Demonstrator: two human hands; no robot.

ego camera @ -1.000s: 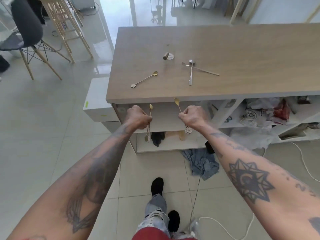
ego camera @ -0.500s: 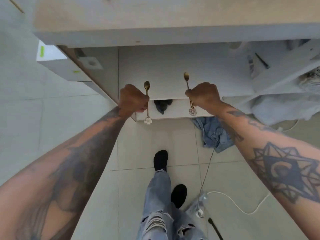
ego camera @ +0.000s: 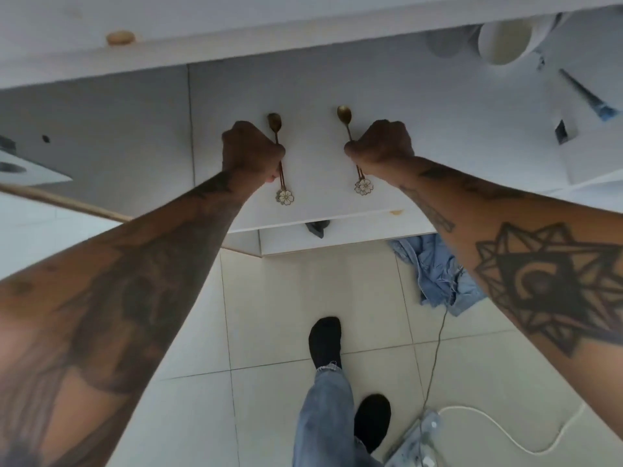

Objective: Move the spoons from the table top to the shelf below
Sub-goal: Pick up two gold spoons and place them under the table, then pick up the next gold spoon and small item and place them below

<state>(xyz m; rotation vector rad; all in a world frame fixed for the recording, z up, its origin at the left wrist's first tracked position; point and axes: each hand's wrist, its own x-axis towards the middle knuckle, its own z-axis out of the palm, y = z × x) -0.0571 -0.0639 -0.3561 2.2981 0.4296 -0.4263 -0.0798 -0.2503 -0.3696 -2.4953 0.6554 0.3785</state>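
My left hand point(ego camera: 251, 151) is closed around a gold spoon point(ego camera: 285, 196) with a white flower at the end of its handle; the bowl sticks out above my fist. A matching gold spoon point(ego camera: 363, 186) is gripped in my right hand point(ego camera: 381, 146), bowl pointing away from me. Both hands are inside the compartment under the table top, over the white shelf point(ego camera: 323, 210). Whether the spoons touch the shelf I cannot tell. The table top itself is out of view above the white front edge point(ego camera: 236, 45).
A white partition point(ego camera: 190, 129) bounds the compartment on the left. To the right lie a white bowl point(ego camera: 504, 38) and a dark utensil point(ego camera: 586, 96). A blue cloth point(ego camera: 435, 274) and a white cable point(ego camera: 505, 429) lie on the tiled floor by my feet.
The view has dropped from the table top to under it. Both hands, each holding its spoon, have moved forward from the table edge into the shelf compartment.
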